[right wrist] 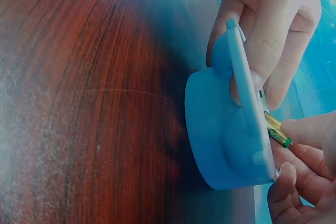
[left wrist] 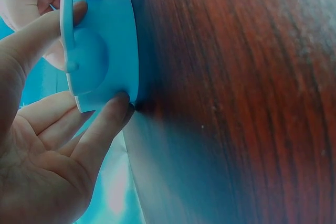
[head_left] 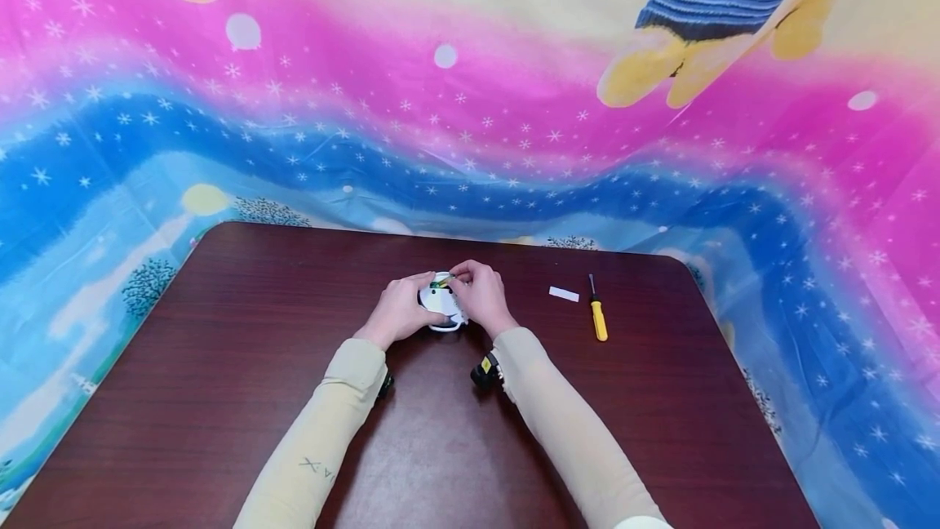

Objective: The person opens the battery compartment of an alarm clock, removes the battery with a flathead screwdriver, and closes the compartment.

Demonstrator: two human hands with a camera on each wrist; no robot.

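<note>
A small white device (head_left: 439, 300) with rounded bumps lies face down on the table between both hands; it looks bluish in the wrist views. My left hand (head_left: 400, 308) grips it from the left, thumb over the upper face and fingers along the side (left wrist: 113, 51). Held at the device's upper face is a gold battery with a green end (right wrist: 277, 131), pinched by the fingertips of my right hand (head_left: 479, 294). In the right wrist view the battery sticks out at a tilt. How far it sits inside the device is hidden by the rim.
To the right of my right hand lies a small white rectangular piece (head_left: 564, 294). Beside that is a screwdriver with a yellow handle (head_left: 599, 322), its tip pointing away. A printed cloth (head_left: 441, 153) hangs behind the dark wooden table (head_left: 220, 366).
</note>
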